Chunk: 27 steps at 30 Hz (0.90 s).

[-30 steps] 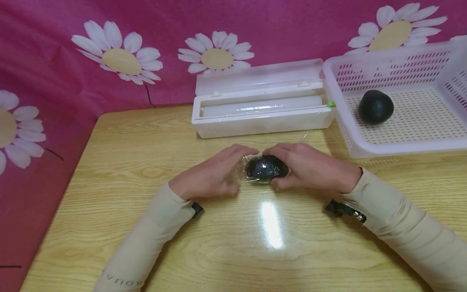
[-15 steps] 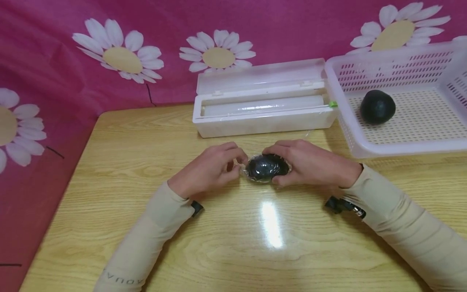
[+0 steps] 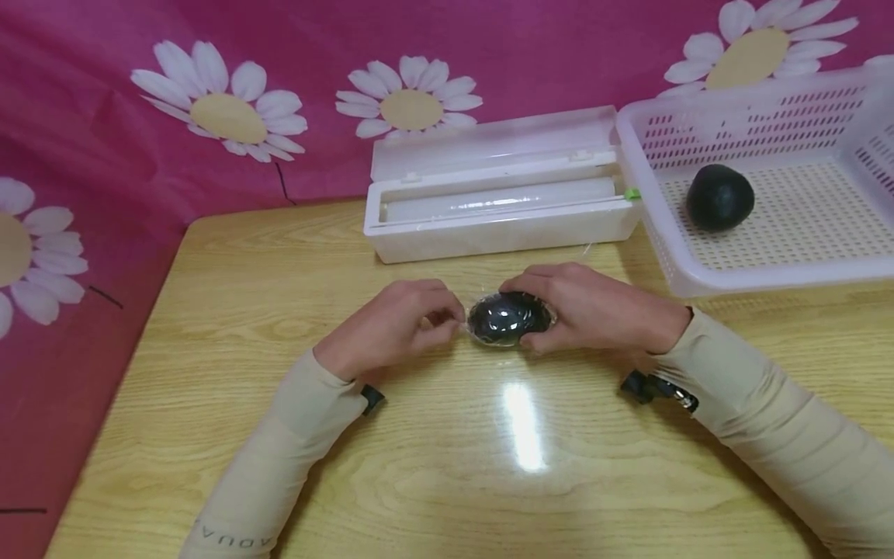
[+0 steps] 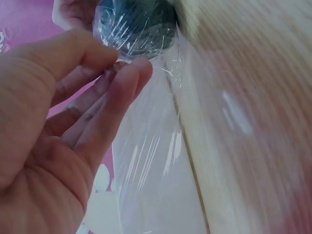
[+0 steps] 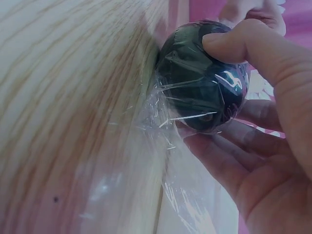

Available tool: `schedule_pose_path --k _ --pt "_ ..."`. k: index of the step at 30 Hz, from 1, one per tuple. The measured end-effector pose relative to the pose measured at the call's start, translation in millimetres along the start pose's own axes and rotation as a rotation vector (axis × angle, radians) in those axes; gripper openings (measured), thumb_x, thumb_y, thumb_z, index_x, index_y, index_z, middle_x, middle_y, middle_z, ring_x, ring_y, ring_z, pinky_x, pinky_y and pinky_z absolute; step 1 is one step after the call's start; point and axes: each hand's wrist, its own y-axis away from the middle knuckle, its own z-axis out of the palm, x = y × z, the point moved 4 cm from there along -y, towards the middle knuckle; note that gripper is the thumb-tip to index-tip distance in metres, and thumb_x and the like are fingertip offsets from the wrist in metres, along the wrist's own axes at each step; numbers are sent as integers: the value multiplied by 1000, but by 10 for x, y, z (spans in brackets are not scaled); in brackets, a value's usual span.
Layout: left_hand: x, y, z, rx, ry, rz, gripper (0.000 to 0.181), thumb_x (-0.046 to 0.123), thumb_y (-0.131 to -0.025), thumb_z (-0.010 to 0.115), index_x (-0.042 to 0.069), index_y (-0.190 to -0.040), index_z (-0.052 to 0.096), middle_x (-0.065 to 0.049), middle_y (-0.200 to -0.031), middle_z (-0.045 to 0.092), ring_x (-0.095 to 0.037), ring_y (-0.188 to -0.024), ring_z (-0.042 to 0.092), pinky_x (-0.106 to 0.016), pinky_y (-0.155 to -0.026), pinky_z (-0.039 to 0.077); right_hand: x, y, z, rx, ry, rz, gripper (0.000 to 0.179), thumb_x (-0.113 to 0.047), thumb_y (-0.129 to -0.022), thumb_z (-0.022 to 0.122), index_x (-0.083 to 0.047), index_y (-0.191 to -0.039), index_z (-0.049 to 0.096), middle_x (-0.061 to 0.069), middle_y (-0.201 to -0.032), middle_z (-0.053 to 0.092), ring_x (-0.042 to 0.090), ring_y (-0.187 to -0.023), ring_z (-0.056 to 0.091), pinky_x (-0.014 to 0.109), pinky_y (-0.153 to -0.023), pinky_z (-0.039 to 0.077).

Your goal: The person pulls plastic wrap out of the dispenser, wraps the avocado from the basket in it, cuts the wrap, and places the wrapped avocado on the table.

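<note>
A dark, smooth avocado lies on the table, wrapped in clear cling film. Its surface shines through the wrinkled plastic. My right hand grips the avocado's right end, thumb on the near side and fingers over the far side. In the right wrist view, loose film trails from the avocado across the wood. My left hand pinches a bit of the film at the avocado's left end between thumb and index finger. The left wrist view shows that pinch just beside the wrapped fruit; the film between the fingertips is mostly hidden.
Behind the hands stands a white cling film box, lid up, with a film roll inside. To its right, a pale perforated basket holds another dark avocado. A pink flowered cloth hangs behind the wooden table.
The left hand's thumb and fingers, apart at first, have come together on the film at the avocado's left end. The right hand has kept its grip on the avocado.
</note>
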Motion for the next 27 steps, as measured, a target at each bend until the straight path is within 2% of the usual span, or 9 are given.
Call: schedule_pose_path --k 6,11,15,20,23,27 --pt "-5 -50 27 32 22 0 13 12 -91 65 12 -103 70 1 -103 70 -7 -93 67 -23 -87 56 5 -4 5 -5 -3 -9 63 -35 -75 79 -9 -129 58 3 -122 66 16 -110 64 38 -99 52" --pt "-9 -97 81 30 64 -26 35 15 -91 62 11 -125 57 -2 -123 63 -10 -105 66 -26 -95 53 13 2 8 -3 -12 -10 62 -34 -75 79 -11 -129 59 2 -120 67 15 -107 64 36 -97 53" --pt "17 -143 121 11 95 -54 49 31 -93 62 16 -137 46 0 -134 55 -10 -108 64 -29 -98 52 14 3 3 6 -1 -27 60 -33 -75 78 -13 -128 59 0 -120 65 13 -105 64 35 -95 54" --pt "63 -217 169 -2 38 -60 68 56 -85 67 20 -138 44 4 -129 56 -9 -108 60 -32 -96 53 12 3 -7 40 21 -65 56 -33 -74 76 -16 -126 61 -2 -118 59 11 -99 60 32 -89 53" --pt "78 -260 189 11 6 -60 69 59 -81 70 20 -132 47 5 -122 58 -9 -104 59 -31 -92 54 20 2 -5 50 27 -67 57 -33 -74 76 -16 -126 61 -2 -114 59 11 -96 58 30 -86 53" --pt "68 -296 201 43 -24 -68 61 56 -81 71 17 -124 52 4 -113 62 -7 -96 60 -26 -85 54 48 -2 -7 53 7 -37 62 -32 -75 76 -17 -132 56 -2 -115 63 10 -97 60 29 -85 53"
